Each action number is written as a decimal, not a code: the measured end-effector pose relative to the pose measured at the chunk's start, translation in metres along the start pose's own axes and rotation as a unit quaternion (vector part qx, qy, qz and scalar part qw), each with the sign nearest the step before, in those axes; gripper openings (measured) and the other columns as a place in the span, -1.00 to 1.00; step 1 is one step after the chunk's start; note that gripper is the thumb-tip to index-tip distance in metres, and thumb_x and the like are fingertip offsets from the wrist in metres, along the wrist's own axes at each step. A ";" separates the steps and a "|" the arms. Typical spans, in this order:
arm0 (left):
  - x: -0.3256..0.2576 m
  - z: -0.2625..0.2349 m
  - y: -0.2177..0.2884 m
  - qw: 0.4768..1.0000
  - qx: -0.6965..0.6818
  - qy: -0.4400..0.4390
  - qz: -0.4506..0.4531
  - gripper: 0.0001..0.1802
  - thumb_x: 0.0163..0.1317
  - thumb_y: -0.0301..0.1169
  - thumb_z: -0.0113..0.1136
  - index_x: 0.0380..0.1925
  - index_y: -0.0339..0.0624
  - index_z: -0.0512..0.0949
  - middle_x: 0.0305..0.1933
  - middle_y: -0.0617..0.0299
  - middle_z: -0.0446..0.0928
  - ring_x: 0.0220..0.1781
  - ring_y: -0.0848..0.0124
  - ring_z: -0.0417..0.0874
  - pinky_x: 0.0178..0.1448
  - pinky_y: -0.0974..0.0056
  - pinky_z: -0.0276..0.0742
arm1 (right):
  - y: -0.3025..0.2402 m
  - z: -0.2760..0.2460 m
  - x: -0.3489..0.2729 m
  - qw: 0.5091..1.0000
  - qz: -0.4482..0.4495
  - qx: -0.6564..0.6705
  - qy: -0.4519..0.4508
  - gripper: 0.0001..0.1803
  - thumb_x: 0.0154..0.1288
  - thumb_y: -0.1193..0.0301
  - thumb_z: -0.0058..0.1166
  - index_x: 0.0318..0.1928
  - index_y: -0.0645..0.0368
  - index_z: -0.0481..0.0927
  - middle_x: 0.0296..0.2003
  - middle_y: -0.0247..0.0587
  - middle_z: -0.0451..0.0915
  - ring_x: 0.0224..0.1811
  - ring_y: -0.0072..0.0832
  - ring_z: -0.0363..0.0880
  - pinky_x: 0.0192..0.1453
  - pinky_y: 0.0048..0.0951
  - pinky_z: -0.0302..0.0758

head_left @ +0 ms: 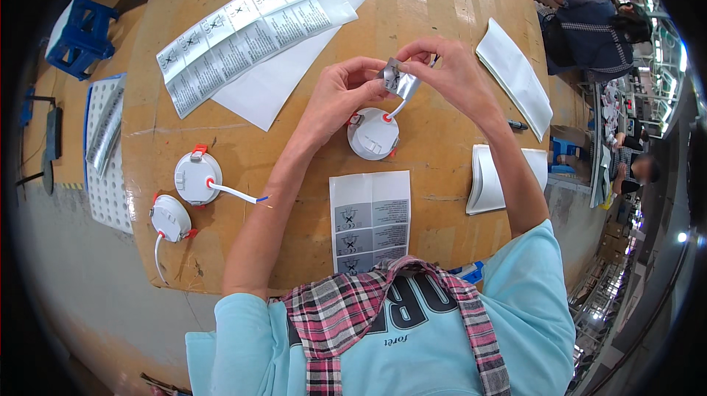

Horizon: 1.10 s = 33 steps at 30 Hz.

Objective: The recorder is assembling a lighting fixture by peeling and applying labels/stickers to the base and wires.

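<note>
Both of my hands pinch a small silver label [403, 85] just above a round white downlight [373, 135] with red-tipped clips. My left hand [342, 94] grips the label's left end between thumb and fingers. At its upper right edge, my right hand [449, 76] has thumb and forefinger closed on it. The downlight's white cable [400, 107] rises toward the label; whether the two touch I cannot tell. A strip of silver labels on white backing [370, 219] lies between the downlight and my body.
Left of my forearm sit two more downlights [197, 177] [171, 218] with cables. A large label sheet [254, 35] lies at the far left of the table. White papers [515, 76] [508, 179] and a pen [518, 124] are at right. Blue stools [85, 35] stand beyond the left edge.
</note>
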<state>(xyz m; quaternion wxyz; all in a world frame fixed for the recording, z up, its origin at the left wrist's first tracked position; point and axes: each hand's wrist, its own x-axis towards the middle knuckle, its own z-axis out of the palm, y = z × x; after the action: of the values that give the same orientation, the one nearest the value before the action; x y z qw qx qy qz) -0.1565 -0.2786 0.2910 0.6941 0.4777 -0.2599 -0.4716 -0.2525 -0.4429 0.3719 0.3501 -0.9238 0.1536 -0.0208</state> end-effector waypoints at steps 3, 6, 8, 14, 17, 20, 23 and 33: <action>0.001 0.001 -0.001 1.000 0.011 0.011 -0.007 -0.68 0.28 -0.40 0.17 -0.01 -0.34 0.51 -0.21 0.13 0.64 -0.17 0.45 0.69 -0.05 0.38 0.63 | 0.002 0.001 0.000 1.000 0.014 0.023 -0.002 -0.78 0.15 0.39 0.18 -0.25 0.29 0.66 -0.49 -0.23 0.58 -0.43 -0.55 0.46 -0.30 -0.49 0.42; 0.001 0.001 0.001 1.000 -0.010 0.013 -0.011 -0.68 0.28 -0.40 0.16 -0.02 -0.35 0.52 -0.21 0.11 0.64 -0.18 0.45 0.69 -0.04 0.38 0.63 | 0.004 -0.002 0.003 0.998 0.021 0.048 -0.021 -0.80 0.16 0.41 0.17 -0.24 0.26 0.67 -0.46 -0.28 0.59 -0.42 -0.60 0.46 -0.30 -0.53 0.41; 0.001 -0.002 0.003 1.000 0.004 0.002 0.003 -0.67 0.29 -0.39 0.16 -0.01 -0.35 0.51 -0.21 0.09 0.65 -0.18 0.44 0.69 -0.04 0.38 0.62 | 0.004 -0.003 0.005 0.995 0.031 0.085 -0.040 -0.80 0.18 0.41 0.16 -0.23 0.26 0.67 -0.48 -0.32 0.58 -0.42 -0.63 0.44 -0.30 -0.54 0.40; 0.003 -0.001 -0.002 0.999 0.031 0.022 0.024 -0.70 0.31 -0.40 0.14 -0.03 -0.36 0.53 -0.22 0.13 0.66 -0.19 0.49 0.67 -0.04 0.41 0.58 | 0.018 -0.013 0.015 0.975 0.044 0.170 -0.137 -0.77 0.23 0.40 0.13 -0.15 0.25 0.65 -0.51 -0.47 0.49 -0.40 -0.72 0.40 -0.27 -0.60 0.36; 0.006 0.001 -0.005 0.997 0.058 0.044 0.033 -0.72 0.31 -0.40 0.13 -0.06 -0.36 0.55 -0.23 0.17 0.66 -0.20 0.53 0.66 -0.06 0.43 0.57 | 0.018 -0.013 0.015 0.968 0.034 0.191 -0.158 -0.75 0.24 0.40 0.13 -0.10 0.24 0.61 -0.51 -0.49 0.46 -0.40 -0.73 0.39 -0.26 -0.62 0.34; 0.006 0.000 -0.004 0.996 0.063 0.056 0.041 -0.73 0.31 -0.41 0.13 -0.07 -0.35 0.56 -0.23 0.16 0.66 -0.21 0.53 0.66 -0.07 0.43 0.57 | 0.019 -0.011 0.017 0.964 0.029 0.210 -0.158 -0.75 0.25 0.39 0.12 -0.08 0.22 0.58 -0.50 -0.50 0.46 -0.39 -0.73 0.39 -0.25 -0.63 0.33; 0.005 0.000 -0.001 0.996 0.052 0.070 0.018 -0.74 0.30 -0.41 0.14 -0.09 -0.34 0.57 -0.24 0.15 0.66 -0.21 0.54 0.66 -0.06 0.43 0.57 | 0.020 -0.011 0.016 0.967 0.027 0.207 -0.143 -0.76 0.26 0.39 0.12 -0.10 0.21 0.57 -0.50 -0.50 0.46 -0.39 -0.74 0.38 -0.25 -0.64 0.33; 0.000 0.001 0.004 0.997 -0.046 0.067 0.016 -0.71 0.28 -0.42 0.15 -0.06 -0.39 0.53 -0.22 0.10 0.66 -0.17 0.46 0.69 -0.02 0.41 0.60 | -0.012 0.001 -0.003 0.977 -0.144 -0.118 0.108 -0.77 0.17 0.46 0.16 -0.13 0.15 0.58 -0.26 -0.23 0.52 -0.09 -0.28 0.43 -0.04 -0.33 0.41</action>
<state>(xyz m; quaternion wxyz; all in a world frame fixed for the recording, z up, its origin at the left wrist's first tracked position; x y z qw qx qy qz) -0.1555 -0.2792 0.2955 0.7386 0.4718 -0.1987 -0.4387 -0.2516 -0.4329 0.3786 0.2137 -0.9633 0.0575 -0.1520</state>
